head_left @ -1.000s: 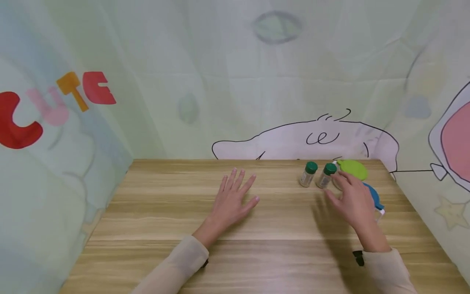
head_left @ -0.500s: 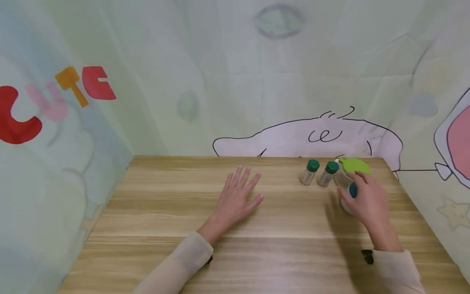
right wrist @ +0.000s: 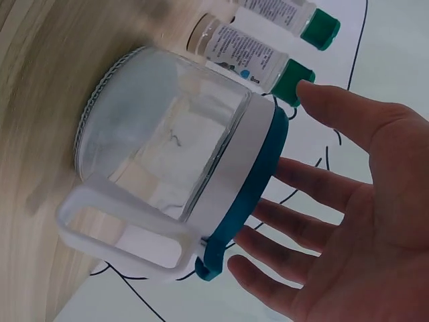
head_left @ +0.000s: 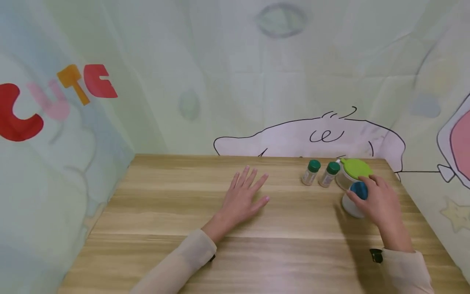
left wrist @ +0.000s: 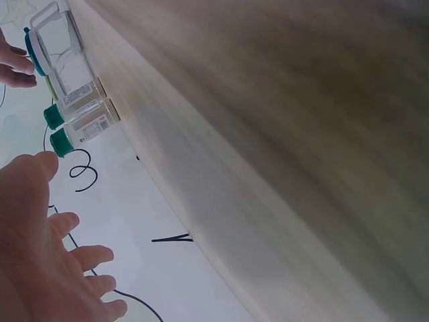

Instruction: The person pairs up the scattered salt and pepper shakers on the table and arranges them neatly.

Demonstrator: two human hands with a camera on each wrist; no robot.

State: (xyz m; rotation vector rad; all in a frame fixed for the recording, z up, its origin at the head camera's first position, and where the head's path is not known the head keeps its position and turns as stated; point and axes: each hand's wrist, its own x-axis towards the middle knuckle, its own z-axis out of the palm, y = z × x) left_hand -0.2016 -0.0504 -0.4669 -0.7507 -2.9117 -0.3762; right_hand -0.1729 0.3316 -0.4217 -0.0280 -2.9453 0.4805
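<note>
My right hand [head_left: 383, 204] reaches over a clear glass jar [right wrist: 167, 127] with a blue lid and white handle. In the right wrist view its fingers lie beside the lid [right wrist: 251, 191], the thumb standing apart above; whether they touch it I cannot tell. The jar stands upright on the table and partly hides behind the hand in the head view. Two small green-capped shaker bottles, one [head_left: 310, 173] left of the other [head_left: 329, 175], stand to its left. My left hand [head_left: 240, 204] has its fingers spread over the table's middle and holds nothing.
A second jar with a lime-green lid [head_left: 357, 168] stands just behind the blue-lidded one, near the back edge of the wooden table [head_left: 220, 261]. A printed cloth backdrop [head_left: 165, 81] rises behind the table and along its sides.
My right hand has shifted right, away from the shaker bottles, and now sits over the right part of the blue-lidded jar. The left hand has drifted slightly right, fingers still spread.
</note>
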